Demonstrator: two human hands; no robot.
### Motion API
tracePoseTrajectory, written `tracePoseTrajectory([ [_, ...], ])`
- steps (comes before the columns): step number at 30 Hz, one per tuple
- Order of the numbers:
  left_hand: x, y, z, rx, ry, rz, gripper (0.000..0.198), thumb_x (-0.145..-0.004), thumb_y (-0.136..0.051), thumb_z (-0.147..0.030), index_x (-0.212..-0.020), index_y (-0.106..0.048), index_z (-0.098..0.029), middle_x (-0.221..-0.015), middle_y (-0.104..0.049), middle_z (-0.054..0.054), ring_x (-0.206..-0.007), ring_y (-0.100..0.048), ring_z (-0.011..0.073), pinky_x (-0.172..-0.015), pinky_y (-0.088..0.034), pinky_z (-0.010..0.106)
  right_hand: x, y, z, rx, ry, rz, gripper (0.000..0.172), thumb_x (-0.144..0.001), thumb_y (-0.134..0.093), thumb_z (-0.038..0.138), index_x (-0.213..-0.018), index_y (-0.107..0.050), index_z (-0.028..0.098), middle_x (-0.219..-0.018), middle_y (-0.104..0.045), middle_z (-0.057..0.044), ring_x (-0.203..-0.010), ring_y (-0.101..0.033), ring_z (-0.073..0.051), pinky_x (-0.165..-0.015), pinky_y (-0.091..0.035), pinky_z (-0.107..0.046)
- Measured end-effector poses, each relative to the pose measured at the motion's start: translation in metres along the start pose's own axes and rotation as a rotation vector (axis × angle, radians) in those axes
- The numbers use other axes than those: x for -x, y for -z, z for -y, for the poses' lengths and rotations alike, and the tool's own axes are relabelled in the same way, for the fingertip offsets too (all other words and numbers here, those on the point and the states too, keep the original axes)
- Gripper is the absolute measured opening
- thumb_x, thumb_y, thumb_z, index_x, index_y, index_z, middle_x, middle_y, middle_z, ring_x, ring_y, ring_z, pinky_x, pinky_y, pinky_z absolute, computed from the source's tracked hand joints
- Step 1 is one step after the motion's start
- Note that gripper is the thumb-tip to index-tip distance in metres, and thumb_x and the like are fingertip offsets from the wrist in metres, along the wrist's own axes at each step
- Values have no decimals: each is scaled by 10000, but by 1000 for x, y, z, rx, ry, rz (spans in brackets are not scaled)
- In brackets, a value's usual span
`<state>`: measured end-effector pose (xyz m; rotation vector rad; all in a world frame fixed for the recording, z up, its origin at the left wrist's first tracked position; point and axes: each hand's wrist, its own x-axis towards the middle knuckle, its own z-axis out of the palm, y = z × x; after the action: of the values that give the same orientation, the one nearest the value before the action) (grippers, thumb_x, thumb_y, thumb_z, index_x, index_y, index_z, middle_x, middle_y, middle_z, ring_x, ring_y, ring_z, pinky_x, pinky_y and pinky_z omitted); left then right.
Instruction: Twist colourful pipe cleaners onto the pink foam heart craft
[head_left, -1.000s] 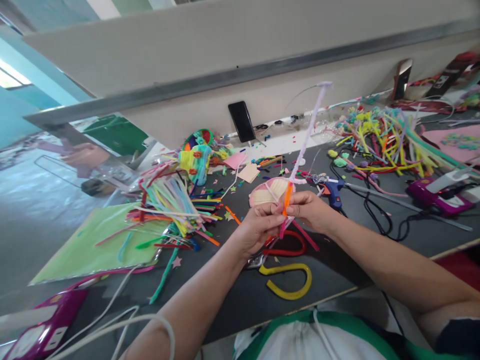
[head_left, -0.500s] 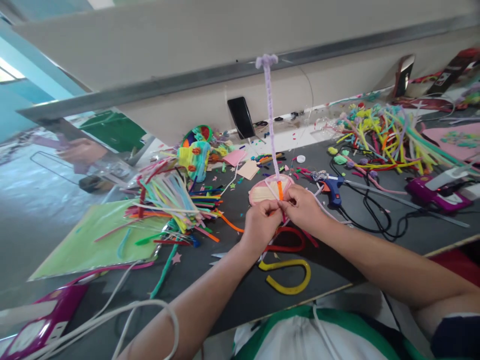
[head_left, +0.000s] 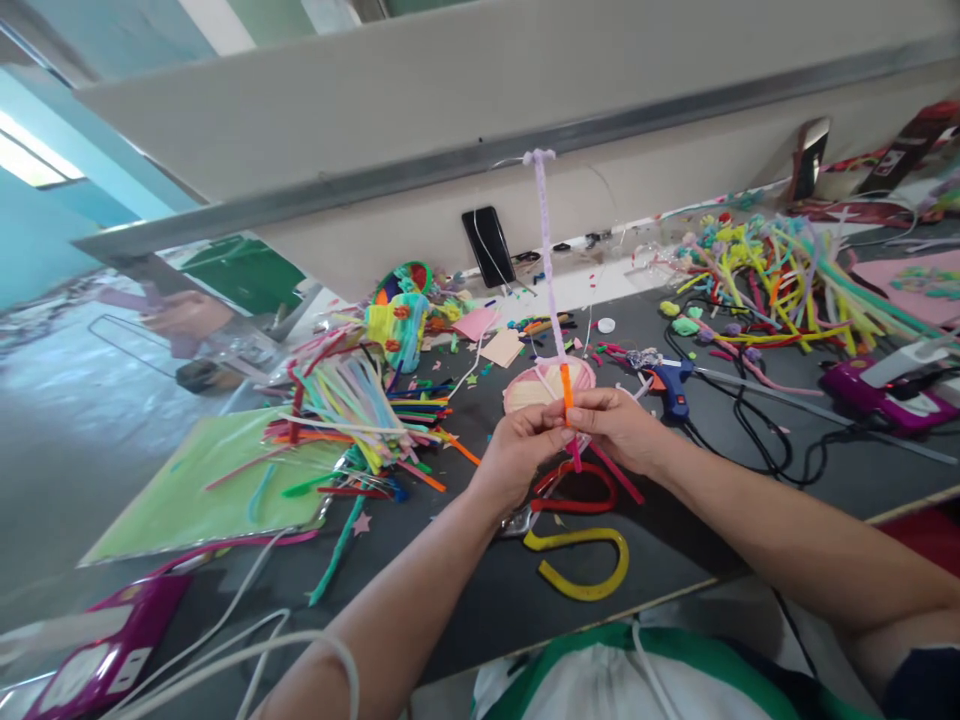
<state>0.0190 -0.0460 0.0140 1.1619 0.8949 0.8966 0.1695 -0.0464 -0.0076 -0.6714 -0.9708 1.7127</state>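
Observation:
Both my hands meet over the dark table around one piece of pipe-cleaner work. A tall lilac pipe cleaner (head_left: 547, 265) with a short crosspiece on top rises from it, and an orange pipe cleaner (head_left: 568, 383) runs along its base. My left hand (head_left: 517, 450) is closed, pinching the work low on its left side. From the right, my right hand (head_left: 621, 425) pinches the orange part between thumb and finger. Magenta ends (head_left: 575, 455) stick out below the fingers. Just behind lies a pink and cream rounded piece (head_left: 525, 390), partly covered by my hands.
Scissors with looped red and yellow handles (head_left: 585, 590) lie near the table edge. Bundled pipe cleaners (head_left: 352, 400) sit left on a green sheet (head_left: 172, 490). At right are a blue glue gun (head_left: 676, 388), black cable and more pipe cleaners (head_left: 772, 270). A phone (head_left: 487, 245) leans behind.
The lilac top has dropped slightly against the rail behind. My fingers have shifted, and more of the orange pipe cleaner and the magenta ends shows. The whole view has shifted slightly.

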Motion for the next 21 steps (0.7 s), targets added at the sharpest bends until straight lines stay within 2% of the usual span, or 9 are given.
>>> tracePoseTrajectory([
  [6, -3, 4, 1, 22, 63, 25, 249, -576, -783, -285, -646, -602, -130, -567, -576, -32, -491, -460, 47, -528, -366, 205, -5, 11, 1, 29, -11, 17, 199, -635, -769, 284, -765, -719, 142, -654, -651, -3, -540, -498, -66, -566, -405, -215],
  [12, -5, 9, 2, -47, 96, 108, 231, -632, -748, -279, -611, -575, -127, -509, -488, -57, -450, -365, 26, -472, -285, 184, -5, 15, 1, 209, 5, -1, 240, -666, -729, 346, -641, -633, 127, -566, -574, 21, -530, -477, -73, -541, -370, -211],
  [17, -5, 7, 5, -105, 136, 73, 222, -641, -733, -284, -638, -576, -128, -489, -482, -65, -434, -359, 29, -481, -297, 182, -4, 8, 3, 401, 31, -78, 264, -664, -691, 350, -605, -541, 141, -533, -494, 49, -515, -427, -72, -505, -326, -207],
  [21, -5, 6, 11, -212, 129, 9, 193, -677, -690, -288, -651, -582, -131, -500, -489, -57, -439, -371, 37, -481, -306, 183, -5, 2, 1, 625, 75, -234, 239, -673, -637, 301, -554, -489, 156, -508, -417, 60, -502, -367, -69, -472, -270, -208],
])
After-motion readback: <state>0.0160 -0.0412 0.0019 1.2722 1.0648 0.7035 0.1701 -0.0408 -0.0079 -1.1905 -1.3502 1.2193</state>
